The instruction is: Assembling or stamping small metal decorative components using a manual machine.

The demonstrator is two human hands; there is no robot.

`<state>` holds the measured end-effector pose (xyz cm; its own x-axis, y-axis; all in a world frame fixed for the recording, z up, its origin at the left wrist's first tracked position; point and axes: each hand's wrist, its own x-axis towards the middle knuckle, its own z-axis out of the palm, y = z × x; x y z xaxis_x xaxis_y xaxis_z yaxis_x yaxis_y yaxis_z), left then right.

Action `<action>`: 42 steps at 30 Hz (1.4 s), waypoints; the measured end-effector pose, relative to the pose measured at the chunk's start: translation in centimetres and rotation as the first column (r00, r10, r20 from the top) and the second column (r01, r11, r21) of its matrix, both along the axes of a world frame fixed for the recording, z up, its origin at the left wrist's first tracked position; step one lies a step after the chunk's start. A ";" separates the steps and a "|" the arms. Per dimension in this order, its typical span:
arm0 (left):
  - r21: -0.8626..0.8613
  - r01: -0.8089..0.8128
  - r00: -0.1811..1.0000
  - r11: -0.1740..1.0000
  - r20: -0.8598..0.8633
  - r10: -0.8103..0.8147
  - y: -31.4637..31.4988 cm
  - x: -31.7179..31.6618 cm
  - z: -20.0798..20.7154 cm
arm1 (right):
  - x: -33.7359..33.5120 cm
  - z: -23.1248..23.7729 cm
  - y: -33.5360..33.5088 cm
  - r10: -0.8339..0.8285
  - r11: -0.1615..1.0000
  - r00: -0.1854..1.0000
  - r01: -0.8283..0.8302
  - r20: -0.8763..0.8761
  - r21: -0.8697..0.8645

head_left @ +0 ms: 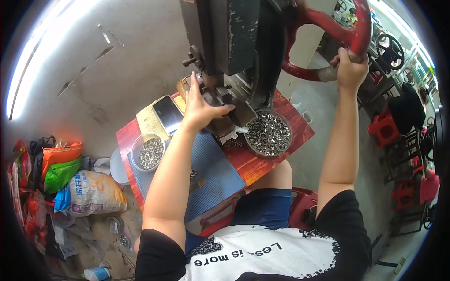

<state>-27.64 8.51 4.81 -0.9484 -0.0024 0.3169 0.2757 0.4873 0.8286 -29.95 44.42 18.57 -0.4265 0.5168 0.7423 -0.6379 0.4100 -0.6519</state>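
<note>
A dark, worn hand press rises over the far side of a red wood-patterned table. My left hand is at the die block under the ram, thumb and fingers spread apart along its left side; whether it holds a small part there I cannot make out. High on the right, my right hand is closed round the press's red handwheel, near a wrapped section of its rim. Close to the die block stands a round clear tub full of small metal pieces. Another clear tub of small metal pieces sits left of my left forearm.
A phone lies on a yellowish pad beside the press. Blue textured matting covers the table's near part. Sacks and bags crowd the floor at left. Red stools and other handwheel presses line the right side.
</note>
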 end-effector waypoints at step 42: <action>-0.058 -0.207 0.914 0.977 -0.366 0.172 5.5 7.5 1.3 | 3.8 -10.5 -13.3 0.202 0.528 0.930 -0.368 0.307 0.765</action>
<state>-20.14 14.04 6.11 -0.7565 -0.1247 0.6420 0.4395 0.6300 0.6403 -26.13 31.08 8.08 -0.5924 -0.4254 0.6842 -0.7390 0.6251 -0.2512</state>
